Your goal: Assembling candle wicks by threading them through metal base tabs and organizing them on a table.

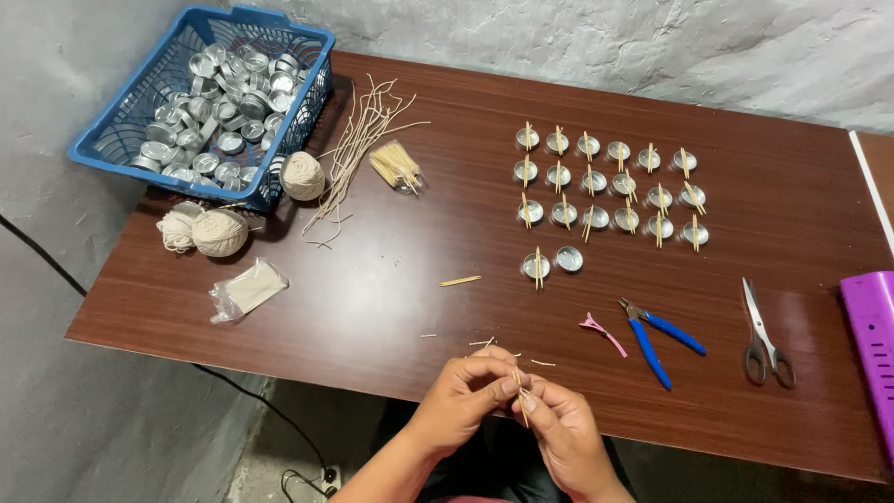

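Wooden table was packed: blue basket at ten o'clock, metal cups in rows at one. Both hands, left hand and right hand, pinched a thin stick at six, at the near edge. My guess: squeeze too hard and it'd snap or drop off.

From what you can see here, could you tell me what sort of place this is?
Probably a small home craft workbench for candle making: rows of metal cups with sticks across them, a blue basket of empty cups, balls of string, and both hands working a stick.
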